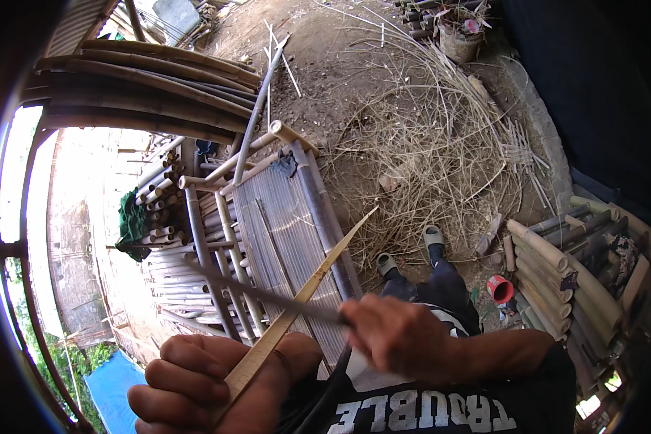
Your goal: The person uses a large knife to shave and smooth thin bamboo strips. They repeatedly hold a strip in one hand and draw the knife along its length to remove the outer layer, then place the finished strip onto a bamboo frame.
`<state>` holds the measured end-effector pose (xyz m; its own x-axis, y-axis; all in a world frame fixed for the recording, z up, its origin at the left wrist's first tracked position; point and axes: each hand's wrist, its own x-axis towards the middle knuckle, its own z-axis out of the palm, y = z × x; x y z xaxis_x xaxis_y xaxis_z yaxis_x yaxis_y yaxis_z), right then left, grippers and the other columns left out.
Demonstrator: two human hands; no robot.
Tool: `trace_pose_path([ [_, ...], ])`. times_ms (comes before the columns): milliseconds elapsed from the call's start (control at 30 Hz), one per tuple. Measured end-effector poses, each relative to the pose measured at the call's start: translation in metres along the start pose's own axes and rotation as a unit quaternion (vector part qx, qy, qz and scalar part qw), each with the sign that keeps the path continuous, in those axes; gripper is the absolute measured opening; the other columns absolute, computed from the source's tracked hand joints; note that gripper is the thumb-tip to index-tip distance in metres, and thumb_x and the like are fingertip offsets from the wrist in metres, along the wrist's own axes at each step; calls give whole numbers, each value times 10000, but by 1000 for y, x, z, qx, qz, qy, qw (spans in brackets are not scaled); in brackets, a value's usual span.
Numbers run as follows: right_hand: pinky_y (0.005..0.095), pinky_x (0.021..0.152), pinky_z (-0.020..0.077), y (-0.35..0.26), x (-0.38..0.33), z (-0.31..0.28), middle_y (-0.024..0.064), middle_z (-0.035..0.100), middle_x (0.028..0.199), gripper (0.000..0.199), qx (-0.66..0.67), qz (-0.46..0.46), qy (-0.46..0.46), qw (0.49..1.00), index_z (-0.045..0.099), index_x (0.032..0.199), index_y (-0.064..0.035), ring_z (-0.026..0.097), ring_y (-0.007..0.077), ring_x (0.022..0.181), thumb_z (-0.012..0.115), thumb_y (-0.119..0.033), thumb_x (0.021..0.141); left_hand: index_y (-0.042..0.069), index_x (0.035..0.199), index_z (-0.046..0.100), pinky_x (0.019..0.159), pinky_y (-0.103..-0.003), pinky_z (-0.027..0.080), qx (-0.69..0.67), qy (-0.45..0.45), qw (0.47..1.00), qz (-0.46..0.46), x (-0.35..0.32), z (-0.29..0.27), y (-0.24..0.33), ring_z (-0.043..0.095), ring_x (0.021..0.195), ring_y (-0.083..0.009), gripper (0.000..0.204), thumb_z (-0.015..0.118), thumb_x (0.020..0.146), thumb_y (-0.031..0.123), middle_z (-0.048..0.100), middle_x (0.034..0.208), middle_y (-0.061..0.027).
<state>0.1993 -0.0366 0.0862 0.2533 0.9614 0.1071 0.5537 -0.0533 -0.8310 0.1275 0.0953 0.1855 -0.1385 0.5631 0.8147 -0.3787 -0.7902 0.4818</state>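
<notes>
My left hand (202, 383) is closed around the lower end of a pale, split bamboo strip (267, 343). From there the strip slants up and away to a tapered point. A long, dark knife blade (314, 311) lies across the strip's middle, pointing to the left. My right hand (394, 336) is wrapped round the knife's handle end, and the fingers hide the handle. The blade is a little blurred toward its tip, and whether its edge cuts into the strip I cannot tell.
A bamboo bench (289, 210) with a slatted top stands just ahead, a dark cloth (285, 165) on it. Bamboo shavings (427, 159) litter the ground beyond my feet. Stacked bamboo poles (550, 267) and a red cup (500, 289) are at right; more poles (159, 195) lie left.
</notes>
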Motion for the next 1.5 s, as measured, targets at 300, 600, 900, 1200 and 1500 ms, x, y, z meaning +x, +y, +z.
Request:
trace_pose_path([
  [300, 349, 481, 534, -5, 2, 6, 109, 579, 756, 176, -1, -12, -3, 1000, 539, 906, 18, 638, 262, 583, 600, -147, 901, 152, 659, 366, 352, -219, 239, -72, -32, 996, 36, 6, 7, -4, 268, 455, -82, 534, 367, 984, 576, 320, 621, 29],
  [600, 362, 494, 549, 6, 5, 35, 146, 606, 727, 183, -40, 20, 43, 998, 573, 883, 11, 651, 298, 563, 590, -169, 915, 177, 619, 246, 461, -241, 165, 7, 30, 999, 29, 7, 8, -8, 193, 484, -70, 516, 468, 991, 458, 237, 602, 35],
  [900, 448, 611, 540, 211, -22, 112, 146, 660, 753, 173, -215, 271, -87, 934, 623, 842, -46, 661, 345, 654, 549, -199, 871, 120, 723, 346, 414, -222, 270, 50, -83, 995, -26, 12, -28, -41, 316, 492, -78, 536, 340, 986, 587, 307, 647, 0],
  [1200, 514, 729, 501, 291, -84, 61, 266, 649, 819, 398, 13, 509, 153, 847, 647, 828, 16, 635, 451, 823, 477, -325, 943, 94, 726, 393, 423, -185, 255, 96, -105, 977, -156, -61, -75, -141, 350, 482, -66, 520, 349, 1011, 527, 359, 622, -18],
  [1500, 327, 385, 455, 362, -111, -9, 63, 560, 578, 335, 121, 575, 153, 795, 536, 790, 9, 578, 165, 438, 510, -267, 977, 97, 608, 296, 458, -246, 183, -42, -117, 983, -136, 70, 81, -102, 203, 542, -102, 395, 483, 949, 169, 312, 637, -47],
])
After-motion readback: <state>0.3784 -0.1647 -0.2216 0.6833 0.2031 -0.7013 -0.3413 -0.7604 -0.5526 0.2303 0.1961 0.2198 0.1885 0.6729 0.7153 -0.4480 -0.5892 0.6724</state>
